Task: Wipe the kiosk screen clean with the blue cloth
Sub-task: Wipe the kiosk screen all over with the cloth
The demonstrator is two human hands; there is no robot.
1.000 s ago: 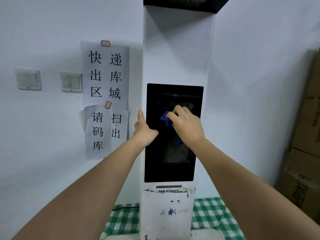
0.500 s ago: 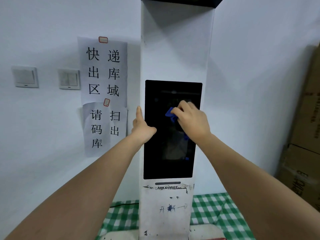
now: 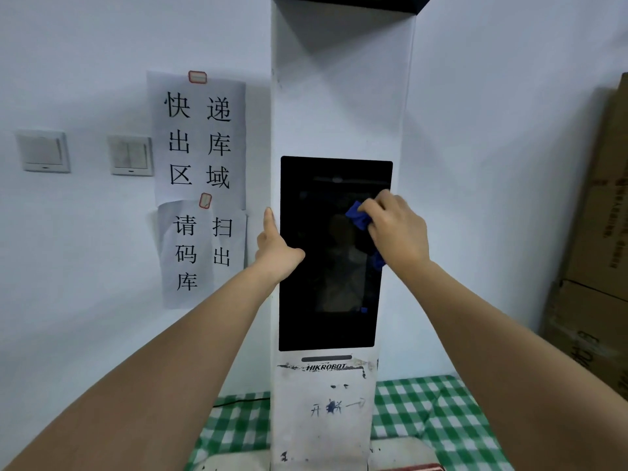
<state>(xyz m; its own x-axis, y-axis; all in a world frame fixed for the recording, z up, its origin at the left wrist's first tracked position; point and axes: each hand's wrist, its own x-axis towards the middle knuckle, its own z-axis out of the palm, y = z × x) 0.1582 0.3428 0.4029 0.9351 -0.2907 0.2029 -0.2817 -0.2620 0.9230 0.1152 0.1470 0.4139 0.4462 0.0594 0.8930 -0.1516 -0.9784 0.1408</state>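
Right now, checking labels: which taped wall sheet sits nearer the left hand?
The lower sheet, beside the left hand; the upper sheet hangs above it.

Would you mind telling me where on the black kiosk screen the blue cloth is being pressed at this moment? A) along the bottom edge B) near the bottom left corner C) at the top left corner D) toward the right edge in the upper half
D: the right hand grips the blue cloth against the kiosk screen near its right edge, above the middle.
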